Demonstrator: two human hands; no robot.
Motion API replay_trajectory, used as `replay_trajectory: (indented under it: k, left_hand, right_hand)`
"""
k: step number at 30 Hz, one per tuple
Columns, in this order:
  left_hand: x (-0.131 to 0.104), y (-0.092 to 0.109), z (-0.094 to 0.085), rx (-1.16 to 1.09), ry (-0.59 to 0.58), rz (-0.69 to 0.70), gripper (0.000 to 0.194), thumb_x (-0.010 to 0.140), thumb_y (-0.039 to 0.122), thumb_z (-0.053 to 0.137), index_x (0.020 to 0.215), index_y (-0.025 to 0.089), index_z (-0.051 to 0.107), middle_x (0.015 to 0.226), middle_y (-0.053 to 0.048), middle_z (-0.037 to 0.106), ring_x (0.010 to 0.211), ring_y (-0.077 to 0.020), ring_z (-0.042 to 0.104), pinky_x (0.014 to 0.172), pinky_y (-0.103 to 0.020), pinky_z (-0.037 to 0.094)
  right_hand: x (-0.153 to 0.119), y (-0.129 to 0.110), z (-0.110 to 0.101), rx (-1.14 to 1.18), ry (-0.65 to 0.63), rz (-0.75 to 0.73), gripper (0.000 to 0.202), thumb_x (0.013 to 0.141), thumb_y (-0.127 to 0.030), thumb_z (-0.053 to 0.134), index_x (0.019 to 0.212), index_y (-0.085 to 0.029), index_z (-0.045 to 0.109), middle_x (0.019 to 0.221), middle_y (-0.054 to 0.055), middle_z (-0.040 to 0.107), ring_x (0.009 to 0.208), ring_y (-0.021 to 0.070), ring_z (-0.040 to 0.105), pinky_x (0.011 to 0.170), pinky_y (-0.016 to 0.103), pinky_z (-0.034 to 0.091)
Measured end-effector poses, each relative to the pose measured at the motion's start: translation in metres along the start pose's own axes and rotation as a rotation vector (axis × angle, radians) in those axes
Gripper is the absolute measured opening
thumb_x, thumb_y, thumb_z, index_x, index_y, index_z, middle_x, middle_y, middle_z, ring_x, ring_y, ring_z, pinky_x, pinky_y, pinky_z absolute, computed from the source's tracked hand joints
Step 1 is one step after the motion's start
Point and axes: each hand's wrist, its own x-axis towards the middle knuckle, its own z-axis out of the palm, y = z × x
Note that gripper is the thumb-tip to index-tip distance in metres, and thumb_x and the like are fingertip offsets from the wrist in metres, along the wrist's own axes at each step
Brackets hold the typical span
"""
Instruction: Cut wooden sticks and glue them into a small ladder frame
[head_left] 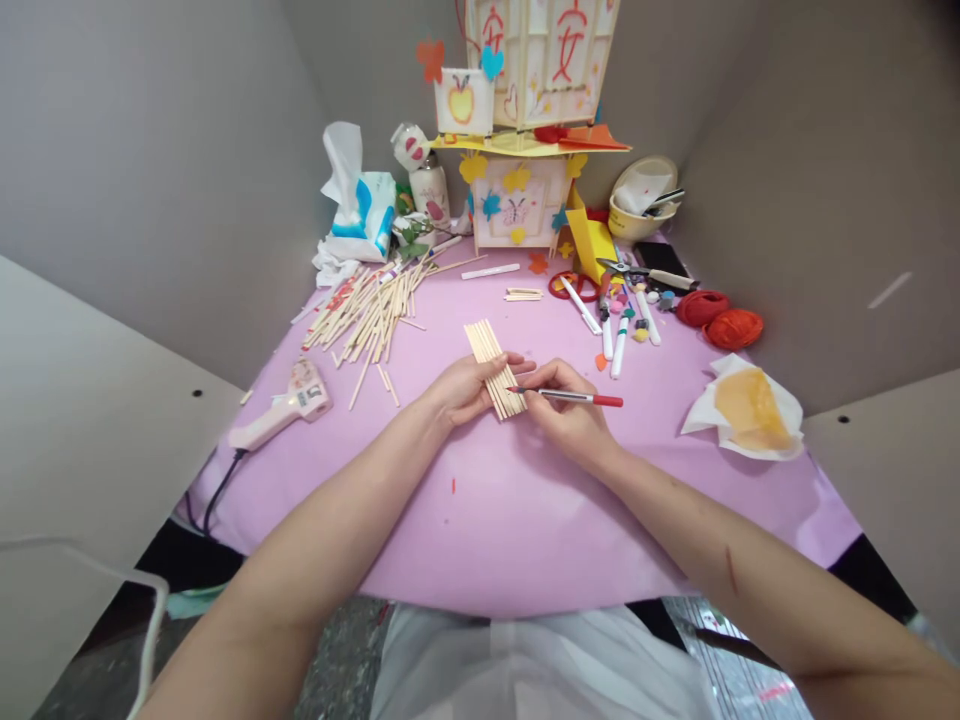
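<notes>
My left hand (pixel 469 385) grips a small flat panel of pale wooden sticks (pixel 487 345) laid side by side, its thumb on top and fingers beneath. The panel is tilted above the purple tablecloth (pixel 517 520). In my right hand (pixel 566 405) is a red marker (pixel 574 397), pinched like a pen, with its dark-red tip at the sticks near the panel's lower part. Whether the tip touches the wood I cannot tell. A few short sticks (pixel 523 294) lie just beyond the panel.
Loose sticks (pixel 382 310) are heaped at the left, with a pink glue gun (pixel 289 405) nearer. A decorated paper lantern (pixel 521 190) stands at the back. Scissors (pixel 574 287), markers (pixel 621 345), pliers (pixel 649 275) and red yarn (pixel 731 325) lie at the right, above an orange-stained paper (pixel 750 405).
</notes>
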Motion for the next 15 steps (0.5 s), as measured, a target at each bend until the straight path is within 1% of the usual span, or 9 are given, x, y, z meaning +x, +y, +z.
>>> replay_trajectory:
  k: [3, 5, 9, 12, 15]
  left_hand:
    - [-0.001, -0.001, 0.001, -0.02, 0.036, -0.007, 0.017, 0.089, 0.01, 0.045, 0.086, 0.007, 0.062, 0.093, -0.016, 0.07, 0.088, -0.0233, 0.069, 0.094, -0.046, 0.049]
    - [-0.001, -0.002, 0.002, -0.041, 0.058, -0.013, 0.017, 0.089, 0.01, 0.046, 0.086, 0.007, 0.062, 0.093, -0.016, 0.07, 0.086, -0.0228, 0.069, 0.092, -0.046, 0.05]
    - [0.001, -0.003, 0.001, -0.079, 0.069, -0.029, 0.014, 0.089, 0.011, 0.048, 0.087, 0.007, 0.062, 0.094, -0.016, 0.07, 0.083, -0.0229, 0.069, 0.088, -0.046, 0.052]
    - [0.003, -0.004, 0.0, -0.096, 0.069, -0.032, 0.013, 0.088, 0.012, 0.05, 0.088, 0.007, 0.062, 0.093, -0.016, 0.069, 0.081, -0.0227, 0.069, 0.085, -0.046, 0.053]
    - [0.002, -0.003, -0.001, -0.114, 0.077, -0.044, 0.012, 0.087, 0.013, 0.051, 0.089, 0.007, 0.062, 0.093, -0.015, 0.069, 0.081, -0.0222, 0.069, 0.085, -0.045, 0.053]
  right_hand:
    - [-0.001, 0.007, 0.005, -0.005, 0.007, -0.026, 0.008, 0.076, -0.018, 0.059, 0.08, -0.022, 0.054, 0.072, -0.001, 0.059, 0.062, 0.0141, 0.054, 0.056, 0.027, 0.043]
    - [-0.002, 0.011, 0.005, -0.015, 0.048, -0.053, 0.009, 0.075, -0.017, 0.059, 0.081, -0.023, 0.055, 0.075, 0.0, 0.06, 0.065, 0.0149, 0.055, 0.058, 0.028, 0.044]
    - [-0.004, 0.013, 0.001, -0.01, 0.129, -0.036, 0.01, 0.075, -0.013, 0.056, 0.078, -0.023, 0.053, 0.069, -0.001, 0.054, 0.058, 0.0129, 0.049, 0.052, 0.027, 0.039]
    - [-0.004, 0.013, -0.002, -0.013, 0.131, 0.007, 0.009, 0.077, -0.013, 0.054, 0.077, -0.022, 0.052, 0.066, -0.002, 0.05, 0.053, 0.0113, 0.044, 0.048, 0.026, 0.035]
    - [-0.004, 0.014, -0.003, -0.046, 0.107, 0.025, 0.008, 0.078, -0.013, 0.054, 0.078, -0.021, 0.052, 0.064, -0.003, 0.05, 0.051, 0.0105, 0.044, 0.048, 0.025, 0.036]
